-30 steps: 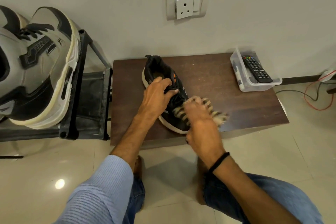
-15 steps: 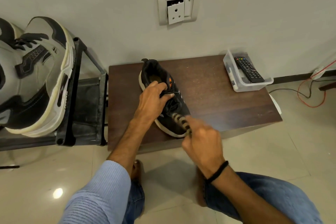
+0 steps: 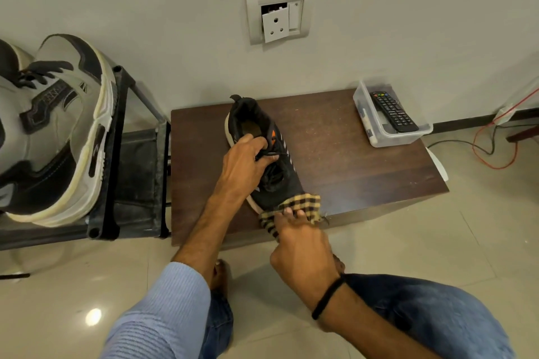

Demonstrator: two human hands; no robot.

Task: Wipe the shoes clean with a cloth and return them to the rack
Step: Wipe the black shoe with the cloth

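A black sneaker [image 3: 278, 181] with a pale sole and orange accent lies on the low dark wooden table [image 3: 350, 166], heel toward the wall. My left hand [image 3: 243, 162] grips it at the laces and tongue. My right hand [image 3: 300, 242] holds a yellow-and-black checked cloth [image 3: 303, 202] pressed against the sneaker's toe, which the cloth covers. The black shoe rack [image 3: 116, 154] stands to the left of the table.
A large grey-and-black sneaker [image 3: 58, 131] sits on the rack's top shelf. A clear plastic box [image 3: 376, 131] holding a remote control [image 3: 393, 111] stands at the table's back right corner. Red and dark cables [image 3: 493, 151] trail on the tiled floor at right. A wall socket [image 3: 280, 14] hangs above.
My right hand pulled the cloth toward me off the shoe's front, then brought it back against the toe. My left hand kept its grip on the laces.
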